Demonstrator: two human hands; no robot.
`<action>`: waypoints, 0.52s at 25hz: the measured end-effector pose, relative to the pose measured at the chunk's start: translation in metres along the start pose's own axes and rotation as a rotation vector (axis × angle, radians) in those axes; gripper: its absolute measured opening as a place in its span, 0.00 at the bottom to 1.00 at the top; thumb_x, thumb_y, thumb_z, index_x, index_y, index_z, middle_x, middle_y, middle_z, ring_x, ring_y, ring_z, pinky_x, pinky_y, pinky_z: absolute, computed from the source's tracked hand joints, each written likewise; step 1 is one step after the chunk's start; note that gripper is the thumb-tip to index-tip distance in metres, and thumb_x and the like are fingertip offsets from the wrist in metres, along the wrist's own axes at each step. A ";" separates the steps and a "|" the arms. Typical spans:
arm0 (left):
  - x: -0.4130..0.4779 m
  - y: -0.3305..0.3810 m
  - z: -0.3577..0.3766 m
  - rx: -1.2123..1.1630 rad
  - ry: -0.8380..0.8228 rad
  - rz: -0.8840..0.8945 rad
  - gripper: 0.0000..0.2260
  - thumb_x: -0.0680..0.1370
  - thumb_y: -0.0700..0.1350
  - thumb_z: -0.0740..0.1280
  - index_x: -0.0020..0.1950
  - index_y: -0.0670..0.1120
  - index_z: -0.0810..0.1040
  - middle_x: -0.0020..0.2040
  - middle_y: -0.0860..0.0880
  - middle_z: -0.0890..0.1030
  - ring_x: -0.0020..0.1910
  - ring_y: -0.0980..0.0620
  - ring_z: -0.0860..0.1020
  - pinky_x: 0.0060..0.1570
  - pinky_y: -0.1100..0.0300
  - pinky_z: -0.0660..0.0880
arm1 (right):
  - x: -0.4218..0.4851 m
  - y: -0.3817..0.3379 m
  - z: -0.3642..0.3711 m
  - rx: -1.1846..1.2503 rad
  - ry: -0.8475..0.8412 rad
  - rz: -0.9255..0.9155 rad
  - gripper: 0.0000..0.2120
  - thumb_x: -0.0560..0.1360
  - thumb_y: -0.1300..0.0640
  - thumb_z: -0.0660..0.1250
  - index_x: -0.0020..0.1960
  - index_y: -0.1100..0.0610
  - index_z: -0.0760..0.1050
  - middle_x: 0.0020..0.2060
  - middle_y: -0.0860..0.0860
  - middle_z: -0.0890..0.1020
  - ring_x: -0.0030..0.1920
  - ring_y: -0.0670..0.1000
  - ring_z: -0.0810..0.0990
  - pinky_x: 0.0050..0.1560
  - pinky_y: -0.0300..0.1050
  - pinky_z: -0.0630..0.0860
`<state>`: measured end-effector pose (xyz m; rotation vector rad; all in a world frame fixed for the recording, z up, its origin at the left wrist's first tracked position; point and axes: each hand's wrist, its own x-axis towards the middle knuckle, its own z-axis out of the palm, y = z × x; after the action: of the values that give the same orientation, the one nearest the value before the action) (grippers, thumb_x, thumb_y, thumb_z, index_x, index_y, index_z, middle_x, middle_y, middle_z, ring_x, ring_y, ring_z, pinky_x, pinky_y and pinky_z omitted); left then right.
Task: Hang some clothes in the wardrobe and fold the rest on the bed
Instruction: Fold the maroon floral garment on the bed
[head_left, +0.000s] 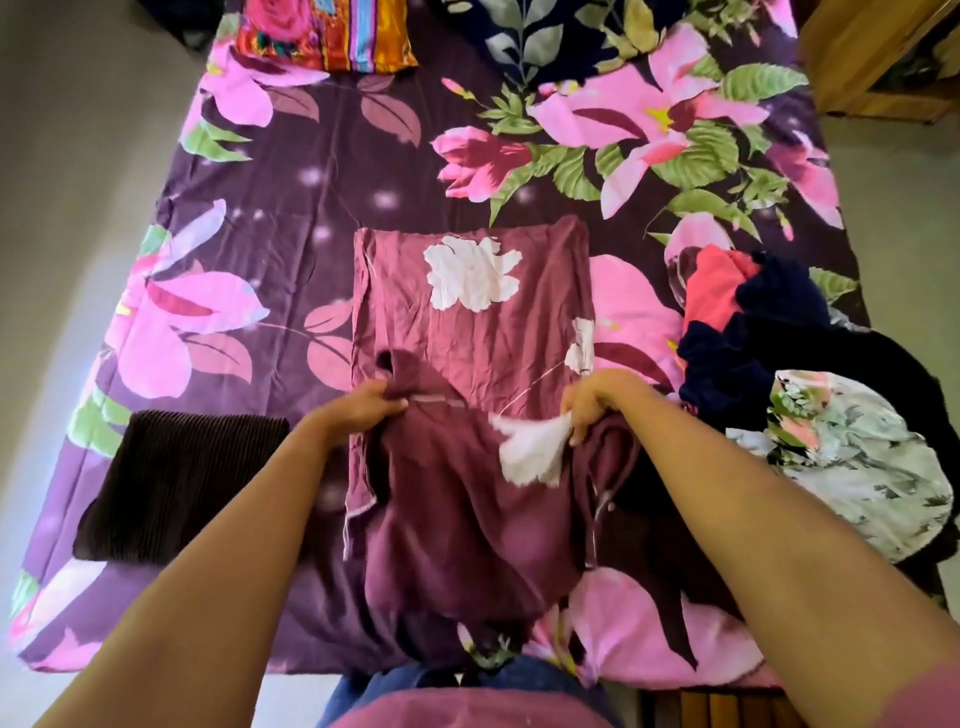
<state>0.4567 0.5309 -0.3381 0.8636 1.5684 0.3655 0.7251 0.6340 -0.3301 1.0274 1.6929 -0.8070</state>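
Note:
A maroon garment with white flowers (467, 332) lies on the bed (291, 218) in front of me. Its far half is flat; its near half is lifted off the sheet and blurred. My left hand (369, 408) grips the garment's left side, and my right hand (592, 402) grips its right side beside a white flower print. A heap of unfolded clothes (779, 358), pink, navy and pale floral, lies to the right of my right arm. A folded dark brown ribbed piece (176, 483) lies flat to the left of my left arm.
The bed has a purple sheet with big pink flowers. A bright striped pillow (332, 31) and a dark leafy cloth (545, 41) lie at its far end. Wooden furniture (878, 57) stands at the far right. Pale floor (67, 182) runs along the left.

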 end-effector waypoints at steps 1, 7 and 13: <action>0.021 0.016 -0.014 0.009 0.116 0.098 0.11 0.80 0.34 0.60 0.61 0.39 0.73 0.50 0.45 0.76 0.51 0.50 0.71 0.39 0.70 0.72 | 0.009 0.010 -0.024 0.006 0.183 0.030 0.18 0.73 0.58 0.70 0.60 0.65 0.76 0.59 0.59 0.78 0.54 0.56 0.78 0.55 0.46 0.74; 0.108 0.072 -0.059 -0.139 0.529 0.273 0.24 0.76 0.41 0.69 0.70 0.40 0.65 0.62 0.44 0.74 0.58 0.52 0.73 0.64 0.57 0.69 | 0.052 0.030 -0.113 0.229 1.047 0.206 0.33 0.73 0.60 0.68 0.73 0.58 0.57 0.70 0.62 0.62 0.74 0.60 0.55 0.71 0.65 0.48; 0.129 -0.041 -0.007 0.049 0.401 -0.093 0.16 0.75 0.41 0.69 0.61 0.38 0.75 0.55 0.38 0.79 0.55 0.40 0.78 0.57 0.49 0.72 | 0.125 0.016 0.009 0.474 0.702 0.133 0.22 0.73 0.58 0.68 0.65 0.61 0.68 0.61 0.63 0.67 0.64 0.64 0.69 0.64 0.56 0.68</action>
<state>0.4403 0.5954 -0.4558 0.7830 1.9879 0.4542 0.7202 0.6668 -0.4525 1.8967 2.0151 -0.8327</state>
